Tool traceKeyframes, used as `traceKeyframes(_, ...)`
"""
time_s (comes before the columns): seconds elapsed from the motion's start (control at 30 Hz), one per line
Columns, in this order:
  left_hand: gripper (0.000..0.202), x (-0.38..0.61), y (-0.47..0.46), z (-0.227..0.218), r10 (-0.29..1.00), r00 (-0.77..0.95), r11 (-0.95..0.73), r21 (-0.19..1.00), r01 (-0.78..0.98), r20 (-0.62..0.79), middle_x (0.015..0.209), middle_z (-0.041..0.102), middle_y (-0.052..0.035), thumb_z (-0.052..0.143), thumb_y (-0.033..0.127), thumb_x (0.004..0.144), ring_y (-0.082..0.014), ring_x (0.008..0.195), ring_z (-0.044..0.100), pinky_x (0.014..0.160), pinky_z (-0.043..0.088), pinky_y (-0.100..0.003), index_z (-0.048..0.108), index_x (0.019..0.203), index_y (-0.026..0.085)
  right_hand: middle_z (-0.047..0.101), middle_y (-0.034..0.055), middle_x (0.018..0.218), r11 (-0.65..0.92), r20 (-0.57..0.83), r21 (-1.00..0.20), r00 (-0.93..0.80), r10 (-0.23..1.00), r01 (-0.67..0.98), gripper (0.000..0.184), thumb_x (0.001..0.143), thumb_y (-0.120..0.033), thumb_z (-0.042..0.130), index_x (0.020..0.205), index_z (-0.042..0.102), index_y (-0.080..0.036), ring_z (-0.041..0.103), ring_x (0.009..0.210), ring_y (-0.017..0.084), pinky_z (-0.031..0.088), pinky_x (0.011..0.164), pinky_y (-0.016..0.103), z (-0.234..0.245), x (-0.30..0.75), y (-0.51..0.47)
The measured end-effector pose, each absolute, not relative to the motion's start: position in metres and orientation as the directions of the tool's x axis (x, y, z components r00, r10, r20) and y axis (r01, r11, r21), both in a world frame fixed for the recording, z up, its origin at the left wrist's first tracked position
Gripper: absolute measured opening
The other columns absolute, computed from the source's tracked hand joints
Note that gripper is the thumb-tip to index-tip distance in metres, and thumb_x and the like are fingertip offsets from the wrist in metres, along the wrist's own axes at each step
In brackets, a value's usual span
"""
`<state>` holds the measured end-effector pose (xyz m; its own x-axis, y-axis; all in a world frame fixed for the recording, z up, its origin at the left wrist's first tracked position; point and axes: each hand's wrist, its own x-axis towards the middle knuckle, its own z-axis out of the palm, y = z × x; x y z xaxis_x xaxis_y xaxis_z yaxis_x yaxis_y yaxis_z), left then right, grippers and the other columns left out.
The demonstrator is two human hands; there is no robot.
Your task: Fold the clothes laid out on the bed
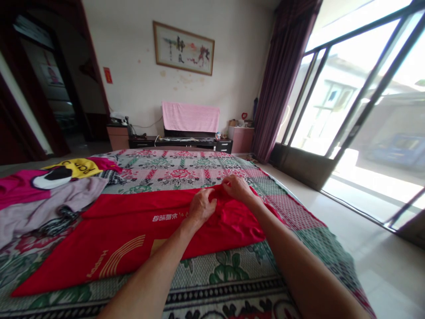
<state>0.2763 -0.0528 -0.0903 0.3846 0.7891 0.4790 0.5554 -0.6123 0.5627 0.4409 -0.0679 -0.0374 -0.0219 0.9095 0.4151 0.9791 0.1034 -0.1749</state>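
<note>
While a loose pile of pink, yellow and pale-lilac clothes [81,186] lies at the left, a bright-red fabric garment with gold and white print [133,217] stretches rightward beside it across the patterned red, green and grey woven cover [179,173], its long axis running crosswise before the person. The left hand [202,206], nearer its flat left portion, pinches fabric near the far edge; just rightward, the right hand [237,188] pinches that edge too, nearer the crumpled right end.

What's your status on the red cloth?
Left hand, right hand curled at red cloth's far edge. Cloth flatter left, rumpled right. Clothes pile alongside, left.
</note>
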Motion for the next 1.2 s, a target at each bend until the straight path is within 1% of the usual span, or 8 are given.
traceKeyframes(0.17,0.052,0.280,-0.051,-0.089,0.753,0.280,-0.650,0.606,0.458,0.595,0.132,0.054,-0.0128,0.063,0.015,0.071,-0.0241,0.117,0.055,0.097,0.048,-0.037,0.056,0.123,0.016,0.068,0.0010,0.073,0.324,0.354,-0.369,-0.191,0.916,0.871,0.022,0.080,-0.022,0.051,0.082,0.072,-0.016,0.057,0.067,0.012,0.039,0.063,0.021,-0.013,0.442,-0.075)
traceKeyframes(0.27,0.039,0.281,-0.051,-0.089,0.754,0.317,-0.655,0.625,0.424,0.575,0.122,0.061,-0.0084,0.062,0.016,0.072,-0.0214,0.114,0.057,0.095,0.048,-0.034,0.064,0.110,0.019,0.068,-0.0006,0.074,0.393,0.249,-0.480,-0.308,0.918,0.784,0.024,0.079,-0.024,0.051,0.088,0.072,-0.017,0.056,0.068,0.011,0.040,0.062,0.020,-0.008,0.447,-0.077)
traceKeyframes(0.4,0.020,0.279,-0.052,-0.088,0.819,0.397,-0.568,0.685,0.456,0.415,0.084,0.071,-0.0022,0.053,0.015,0.076,-0.0148,0.082,0.065,0.080,0.050,-0.026,0.072,0.083,0.019,0.062,-0.0013,0.064,0.188,0.171,-0.436,-0.124,0.977,0.880,0.019,0.074,-0.023,0.052,0.074,0.070,-0.015,0.052,0.059,0.009,0.036,0.054,0.020,-0.009,0.468,-0.079)
traceKeyframes(0.53,0.022,0.277,-0.054,-0.086,0.821,0.406,-0.568,0.653,0.501,0.403,0.083,0.072,-0.0032,0.054,0.013,0.074,-0.0146,0.079,0.065,0.078,0.049,-0.025,0.073,0.083,0.018,0.059,0.0003,0.057,-0.063,0.148,-0.258,0.104,0.983,0.964,0.026,0.077,-0.034,0.054,0.067,0.069,-0.015,0.049,0.055,0.011,0.031,0.049,0.022,-0.021,0.484,-0.078)
traceKeyframes(0.67,0.023,0.276,-0.054,-0.085,0.814,0.401,-0.580,0.635,0.510,0.420,0.086,0.073,-0.0041,0.055,0.012,0.073,-0.0147,0.082,0.065,0.080,0.047,-0.024,0.074,0.083,0.018,0.066,0.0026,0.068,-0.118,0.100,-0.211,0.142,0.985,0.970,0.022,0.076,-0.034,0.061,0.082,0.073,-0.016,0.055,0.063,0.013,0.036,0.054,0.021,-0.034,0.480,-0.075)
traceKeyframes(0.77,0.023,0.275,-0.053,-0.083,0.832,0.392,-0.548,0.685,0.479,0.391,0.083,0.074,-0.0019,0.054,0.011,0.074,-0.0133,0.079,0.065,0.077,0.047,-0.022,0.074,0.082,0.019,0.067,0.0028,0.068,-0.121,-0.007,-0.292,0.124,0.992,0.949,0.028,0.073,-0.016,0.061,0.100,0.070,-0.014,0.056,0.060,0.012,0.039,0.053,0.020,-0.029,0.480,-0.077)
traceKeyframes(0.9,0.024,0.274,-0.050,-0.081,0.855,0.376,-0.506,0.734,0.453,0.357,0.076,0.072,-0.0009,0.054,0.011,0.074,-0.0126,0.072,0.064,0.070,0.047,-0.021,0.074,0.085,0.017,0.063,-0.0009,0.056,-0.144,-0.109,-0.457,0.105,0.988,0.878,0.043,0.076,-0.013,0.055,0.119,0.062,-0.015,0.055,0.049,0.012,0.040,0.046,0.020,-0.004,0.492,-0.089)
traceKeyframes(1.2,0.023,0.278,-0.052,-0.074,0.820,0.442,-0.518,0.800,0.303,0.363,0.075,0.072,-0.0003,0.056,0.019,0.076,-0.0124,0.071,0.064,0.066,0.047,-0.020,0.075,0.088,0.018,0.063,0.0007,0.051,-0.149,-0.216,-0.501,0.044,0.975,0.852,0.014,0.075,-0.022,0.059,0.070,0.069,-0.013,0.057,0.047,0.010,0.044,0.047,0.018,0.039,0.505,-0.123)
